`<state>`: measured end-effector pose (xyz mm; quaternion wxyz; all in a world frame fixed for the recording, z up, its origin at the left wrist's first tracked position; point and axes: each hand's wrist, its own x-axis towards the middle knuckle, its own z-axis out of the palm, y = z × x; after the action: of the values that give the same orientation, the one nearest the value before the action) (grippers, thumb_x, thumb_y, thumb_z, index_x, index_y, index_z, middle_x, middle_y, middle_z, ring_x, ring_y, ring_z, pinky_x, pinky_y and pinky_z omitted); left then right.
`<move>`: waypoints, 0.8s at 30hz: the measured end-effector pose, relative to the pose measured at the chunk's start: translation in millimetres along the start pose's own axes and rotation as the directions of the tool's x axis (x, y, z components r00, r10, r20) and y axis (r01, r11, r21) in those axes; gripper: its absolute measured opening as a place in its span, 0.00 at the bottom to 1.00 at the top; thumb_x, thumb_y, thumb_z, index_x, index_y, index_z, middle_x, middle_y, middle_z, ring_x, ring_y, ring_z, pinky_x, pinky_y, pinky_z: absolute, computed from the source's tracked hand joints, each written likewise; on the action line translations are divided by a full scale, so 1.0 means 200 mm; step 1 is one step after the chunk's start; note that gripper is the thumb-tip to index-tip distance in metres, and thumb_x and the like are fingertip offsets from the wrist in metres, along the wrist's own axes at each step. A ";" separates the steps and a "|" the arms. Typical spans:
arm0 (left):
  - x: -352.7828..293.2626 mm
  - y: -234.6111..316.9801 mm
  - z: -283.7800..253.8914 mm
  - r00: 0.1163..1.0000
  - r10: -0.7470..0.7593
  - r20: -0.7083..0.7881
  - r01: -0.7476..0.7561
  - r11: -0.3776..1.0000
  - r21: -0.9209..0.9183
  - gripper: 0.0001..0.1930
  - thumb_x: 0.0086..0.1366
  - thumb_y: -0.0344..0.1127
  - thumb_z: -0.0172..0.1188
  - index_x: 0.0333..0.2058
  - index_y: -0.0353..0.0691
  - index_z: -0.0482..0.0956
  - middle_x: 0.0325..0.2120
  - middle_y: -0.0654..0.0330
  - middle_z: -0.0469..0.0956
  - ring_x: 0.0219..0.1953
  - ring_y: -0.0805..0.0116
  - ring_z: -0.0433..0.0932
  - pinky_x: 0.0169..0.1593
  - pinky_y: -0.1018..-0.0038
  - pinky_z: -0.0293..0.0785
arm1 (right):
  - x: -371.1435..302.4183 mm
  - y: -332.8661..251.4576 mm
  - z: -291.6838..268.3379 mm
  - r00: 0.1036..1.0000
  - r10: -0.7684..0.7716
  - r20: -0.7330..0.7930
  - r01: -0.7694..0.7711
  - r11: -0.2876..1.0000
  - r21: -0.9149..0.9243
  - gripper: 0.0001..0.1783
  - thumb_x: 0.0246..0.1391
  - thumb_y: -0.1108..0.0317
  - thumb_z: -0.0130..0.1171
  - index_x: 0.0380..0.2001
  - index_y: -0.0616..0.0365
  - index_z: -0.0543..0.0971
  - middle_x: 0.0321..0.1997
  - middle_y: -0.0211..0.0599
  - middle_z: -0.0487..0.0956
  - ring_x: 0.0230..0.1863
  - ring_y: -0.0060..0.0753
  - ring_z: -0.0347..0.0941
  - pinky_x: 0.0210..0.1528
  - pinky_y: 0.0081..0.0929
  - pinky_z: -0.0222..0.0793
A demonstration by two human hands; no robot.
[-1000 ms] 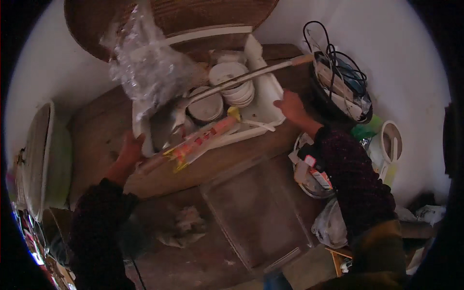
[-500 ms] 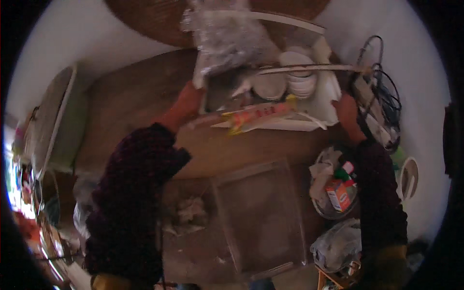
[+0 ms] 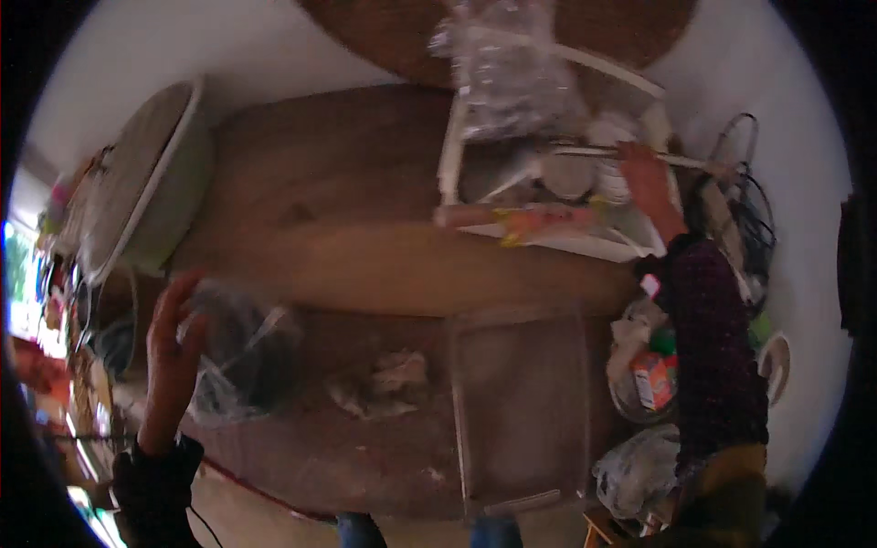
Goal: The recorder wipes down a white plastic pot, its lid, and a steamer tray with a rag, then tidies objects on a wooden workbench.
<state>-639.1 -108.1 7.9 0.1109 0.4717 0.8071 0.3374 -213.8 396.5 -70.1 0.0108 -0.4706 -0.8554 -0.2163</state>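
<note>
The left hand [image 3: 169, 338] is raised low on the left, fingers spread, touching a crumpled clear bag [image 3: 239, 352] that sits blurred just beside it, over the lower wooden shelf [image 3: 365, 457]. The right hand [image 3: 647, 178] reaches into the white tray [image 3: 448, 164] at the far right of the worktop [image 3: 338, 210]; whether it grips anything I cannot tell. The tray holds stacked bowls [image 3: 571, 173], a long stick [image 3: 667, 160] and an orange tube [image 3: 539, 219] across its front edge, with plastic wrap [image 3: 512, 73] above. A flat clear lid [image 3: 521, 402] lies below.
</note>
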 end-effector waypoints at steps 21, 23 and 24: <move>-0.58 -0.96 -0.07 0.938 -0.328 -0.108 0.241 0.846 -0.476 0.43 0.50 0.39 0.66 0.61 0.41 0.49 0.59 0.51 0.53 0.60 0.59 0.55 0.60 0.65 0.54 | -1.41 -1.91 -0.44 0.916 -0.332 0.225 0.102 0.736 0.669 0.43 0.39 0.56 0.65 0.59 0.51 0.59 0.64 0.45 0.54 0.63 0.52 0.50 0.60 0.42 0.53; -0.70 -1.03 -0.08 0.937 -0.344 -0.059 0.244 0.767 -0.593 0.42 0.54 0.44 0.62 0.62 0.44 0.47 0.60 0.53 0.51 0.62 0.59 0.50 0.59 0.62 0.54 | -1.34 -2.01 -0.47 0.892 -0.286 0.349 0.039 0.819 0.572 0.42 0.41 0.54 0.63 0.59 0.52 0.59 0.63 0.47 0.56 0.63 0.50 0.51 0.59 0.43 0.53; -0.71 -1.06 -0.07 0.939 -0.343 -0.040 0.239 0.728 -0.642 0.41 0.56 0.47 0.60 0.62 0.45 0.46 0.61 0.54 0.50 0.63 0.58 0.48 0.59 0.61 0.54 | -1.26 -2.09 -0.47 0.932 -0.216 0.291 -0.056 0.707 0.705 0.42 0.42 0.54 0.63 0.59 0.54 0.59 0.61 0.48 0.58 0.62 0.50 0.53 0.59 0.42 0.54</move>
<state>-715.9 -301.9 -138.5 0.2499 0.2470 0.7178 0.6011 -429.1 -34.0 -190.3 0.0261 -0.4231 -0.8803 0.2128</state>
